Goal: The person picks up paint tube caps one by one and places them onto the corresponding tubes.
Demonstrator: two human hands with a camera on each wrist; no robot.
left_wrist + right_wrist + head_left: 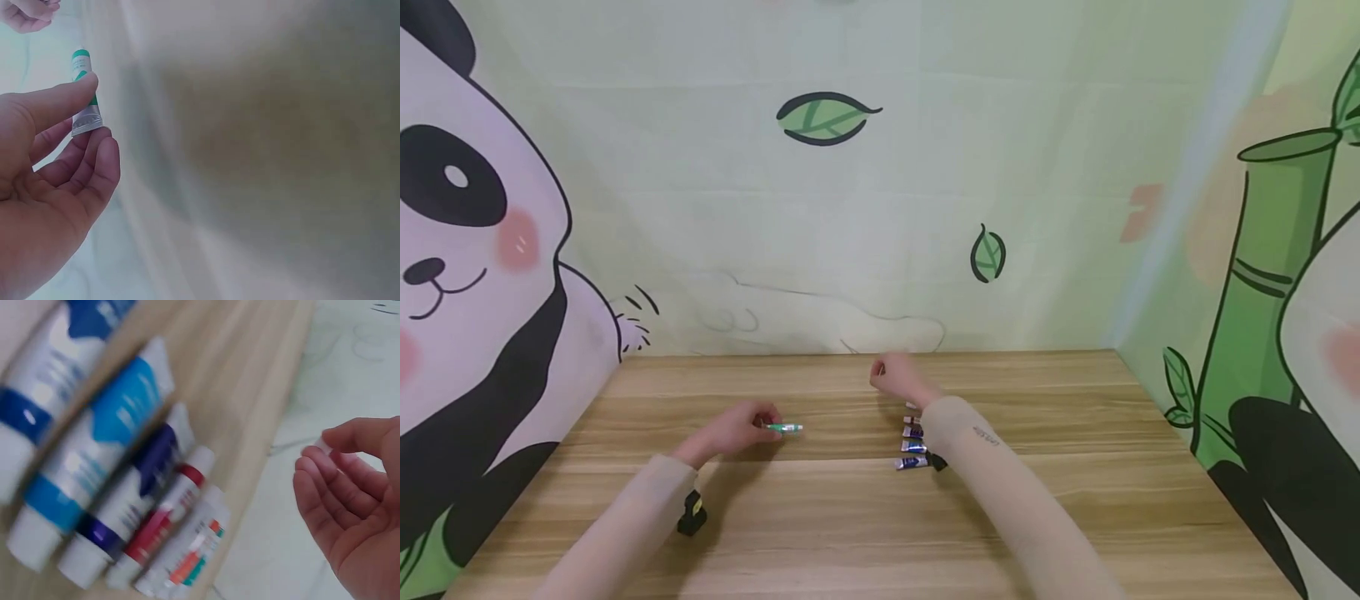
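My left hand (747,427) pinches a small green and white squeeze tube (81,65) between thumb and fingers, near its flat crimped end, above the left half of the table. The tube's narrow end points away from the palm. Farther back, my right hand (898,377) pinches a tiny white piece (323,445) that looks like a cap, mostly hidden by thumb and forefinger. Below the right wrist lie several tubes in a row: a dark blue one (62,369), a light blue one (94,450), a purple one (128,500), a red one (164,515) and one with orange and green marks (187,550).
The wooden table (820,517) ends at a pale green backdrop (700,167) with leaves, bamboo and a panda. A black wrist device (692,512) hangs under the left sleeve. The right forearm (1000,483) partly covers the tube row.
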